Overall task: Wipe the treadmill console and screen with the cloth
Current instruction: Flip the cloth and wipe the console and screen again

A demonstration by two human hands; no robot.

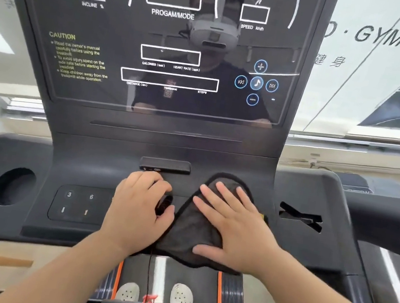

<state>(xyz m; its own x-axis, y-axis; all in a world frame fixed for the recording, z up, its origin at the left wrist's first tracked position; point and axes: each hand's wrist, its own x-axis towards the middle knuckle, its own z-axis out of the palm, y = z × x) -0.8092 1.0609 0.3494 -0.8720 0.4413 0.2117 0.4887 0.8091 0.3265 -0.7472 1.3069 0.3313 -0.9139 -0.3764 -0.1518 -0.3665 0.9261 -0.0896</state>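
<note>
The dark grey treadmill console (pixel 102 161) lies below its glossy black screen (pixel 185 43), which carries white display boxes and blue music buttons. A dark brown cloth (pixel 193 229) is spread on the middle of the console. My right hand (pixel 231 225) presses flat on the cloth with its fingers straight and spread. Just left of the cloth, my left hand (pixel 139 207) has its fingers and thumb curled round a small round black safety key (pixel 164 202). A thin red cord (pixel 150 270) hangs down from the key.
A round cup holder (pixel 11 186) sits at the console's left, beside a keypad (pixel 79 204) with numbers and arrows. A black bar (pixel 164 165) lies above my hands and a slotted recess (pixel 299 217) to the right. My light shoes (pixel 129 291) stand on the belt below.
</note>
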